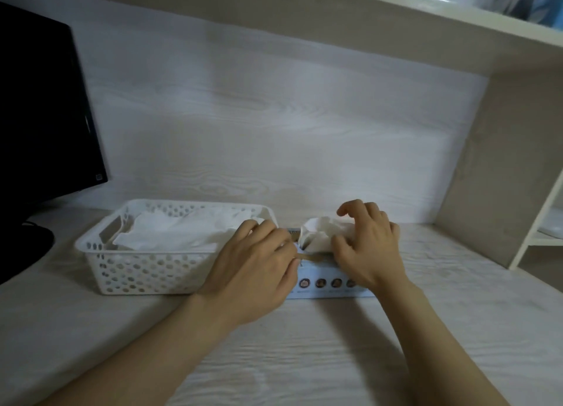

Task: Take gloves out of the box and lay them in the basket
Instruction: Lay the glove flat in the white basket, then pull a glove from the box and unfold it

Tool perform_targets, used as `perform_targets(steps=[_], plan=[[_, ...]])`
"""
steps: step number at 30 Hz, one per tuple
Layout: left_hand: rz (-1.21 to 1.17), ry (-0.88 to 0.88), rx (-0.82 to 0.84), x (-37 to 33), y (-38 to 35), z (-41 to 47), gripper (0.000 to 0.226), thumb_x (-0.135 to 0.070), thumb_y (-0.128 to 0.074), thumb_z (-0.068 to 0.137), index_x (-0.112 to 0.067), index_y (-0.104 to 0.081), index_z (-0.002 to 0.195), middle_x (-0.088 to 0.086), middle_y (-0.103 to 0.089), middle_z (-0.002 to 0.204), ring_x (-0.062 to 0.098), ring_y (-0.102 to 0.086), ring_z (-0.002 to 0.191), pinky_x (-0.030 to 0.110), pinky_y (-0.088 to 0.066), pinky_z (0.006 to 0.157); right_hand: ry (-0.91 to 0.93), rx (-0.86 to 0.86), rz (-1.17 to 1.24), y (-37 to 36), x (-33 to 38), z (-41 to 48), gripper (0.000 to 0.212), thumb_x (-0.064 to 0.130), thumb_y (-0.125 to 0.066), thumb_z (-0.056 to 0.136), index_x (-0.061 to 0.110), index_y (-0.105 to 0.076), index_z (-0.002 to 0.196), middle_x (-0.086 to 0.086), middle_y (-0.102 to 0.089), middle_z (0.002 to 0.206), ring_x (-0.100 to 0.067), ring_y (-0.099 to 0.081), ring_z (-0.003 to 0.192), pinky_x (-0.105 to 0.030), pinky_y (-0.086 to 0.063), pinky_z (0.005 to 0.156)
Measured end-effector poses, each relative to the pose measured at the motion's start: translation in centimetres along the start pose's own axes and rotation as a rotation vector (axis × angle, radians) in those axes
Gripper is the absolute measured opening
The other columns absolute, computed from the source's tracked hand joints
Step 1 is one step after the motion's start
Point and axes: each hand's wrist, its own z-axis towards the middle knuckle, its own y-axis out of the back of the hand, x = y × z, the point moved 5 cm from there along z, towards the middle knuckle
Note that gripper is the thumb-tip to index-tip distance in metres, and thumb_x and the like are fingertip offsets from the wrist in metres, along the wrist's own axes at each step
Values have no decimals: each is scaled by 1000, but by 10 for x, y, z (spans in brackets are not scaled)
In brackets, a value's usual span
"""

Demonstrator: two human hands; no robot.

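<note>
A flat light-blue glove box (pixel 327 283) lies on the desk, right of a white perforated basket (pixel 131 268). Several white gloves (pixel 170 232) lie in the basket. A crumpled white glove (pixel 316 236) sticks up out of the box's top opening. My right hand (pixel 368 244) pinches that glove with thumb and fingers curled round it. My left hand (pixel 256 265) lies flat on the left part of the box, fingers fairly straight, pressing it down beside the basket's right wall.
A black monitor (pixel 39 110) and its stand (pixel 21 253) fill the left side. A white shelf unit (pixel 536 223) stands at the right, with a shelf board (pixel 426 12) overhead. The pale wood desk (pixel 304 360) stretches toward me.
</note>
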Motion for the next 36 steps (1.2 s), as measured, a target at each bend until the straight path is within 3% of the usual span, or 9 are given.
perform_targets(steps=[7,11,14,16,18,22,26,30,36], plan=[[62,26,-2,-11,1,16,26,-30,-46,97,-18,-64,83,-3,-58,80,23,-48,85,43,-44,91,-18,-105,37,6,-13,-3,25,33,-57,78,23,-70,97,11,-66,77,-21,-62,76,-45,-51,82],[67,69,65,-22,-11,34,28,-33,-41,95,-19,-64,101,0,-61,101,24,-52,94,41,-43,93,79,-208,32,8,-12,-3,10,25,-67,87,20,-76,86,6,-72,70,-19,-63,63,-43,-54,73],[136,109,87,-36,-22,43,21,-31,-50,94,-15,-64,95,6,-63,96,28,-56,87,46,-46,91,152,-262,-5,11,-11,-3,21,26,-63,93,22,-73,75,8,-68,63,-17,-57,56,-40,-52,68],[140,100,76,-45,-27,44,20,-30,-51,96,-14,-63,90,6,-62,88,29,-57,82,48,-47,91,187,-304,-13,15,-8,-3,32,27,-59,97,28,-57,65,13,-53,56,-14,-45,54,-38,-46,65],[130,86,62,-52,-32,41,24,-33,-50,99,-14,-65,95,6,-64,89,29,-60,84,49,-47,97,192,-342,34,19,-7,-2,33,25,-58,99,28,-55,66,14,-54,58,-12,-47,57,-38,-45,67],[128,60,108,-60,-42,28,38,-41,-45,101,-14,-69,112,7,-70,104,29,-63,98,51,-43,106,145,-489,209,31,-2,-8,19,16,-64,100,17,-76,84,11,-70,80,-13,-64,77,-41,-51,73],[122,74,173,-63,-48,23,40,-42,-47,101,-16,-70,121,6,-70,114,29,-64,107,52,-43,109,68,-579,297,35,2,-9,23,25,-58,105,19,-61,83,8,-60,77,-15,-57,71,-38,-47,69],[134,72,165,-61,-50,23,35,-34,-62,96,-15,-69,125,8,-70,115,32,-63,110,51,-45,107,-26,-645,297,41,1,-11,33,28,-57,107,17,-45,78,14,-46,64,-6,-46,55,-14,-31,58],[70,84,107,-58,-48,22,35,-31,-60,98,-16,-67,129,5,-69,120,31,-63,112,45,-48,106,-152,-871,506,61,1,-23,27,24,-52,110,10,-45,88,13,-44,69,-1,-48,59,-15,-34,56]])
